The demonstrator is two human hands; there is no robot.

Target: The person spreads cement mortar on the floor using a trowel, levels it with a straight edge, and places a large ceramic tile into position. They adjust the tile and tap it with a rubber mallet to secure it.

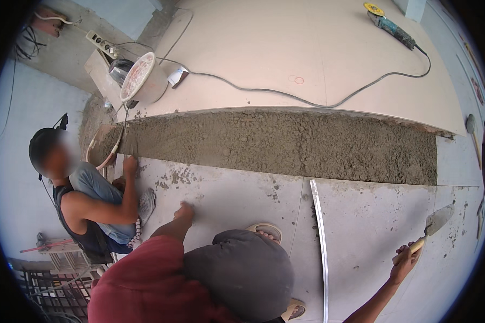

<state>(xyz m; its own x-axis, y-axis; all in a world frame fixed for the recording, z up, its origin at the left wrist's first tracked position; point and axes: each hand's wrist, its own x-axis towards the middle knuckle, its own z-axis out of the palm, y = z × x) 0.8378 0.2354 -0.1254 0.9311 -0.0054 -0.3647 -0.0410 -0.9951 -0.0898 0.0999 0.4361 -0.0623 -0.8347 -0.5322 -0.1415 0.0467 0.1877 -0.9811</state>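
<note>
My right hand [406, 262] is wrapped round the wooden handle of a trowel [439, 219]. The trowel's grey, mortar-smeared blade points up and right, over the pale tiles at the right. My left hand [184, 211] is low over the light grey tiles [237, 196], left of my bent knee; its fingers are mostly hidden, and I cannot tell whether it touches the tile. Beyond the tiles, a long strip of rough, damp mortar [285, 142] runs across the floor. A straight metal bar [320, 247] lies lengthwise on the tiles between my legs and my right hand.
A co-worker [89, 210] squats at the left, one hand by the mortar's left end. A mortar-stained white bucket [144, 81] stands on the far beige tiles [264, 48]. An angle grinder [392, 29] with a trailing cable lies far right. A power strip [101, 43] is behind the bucket.
</note>
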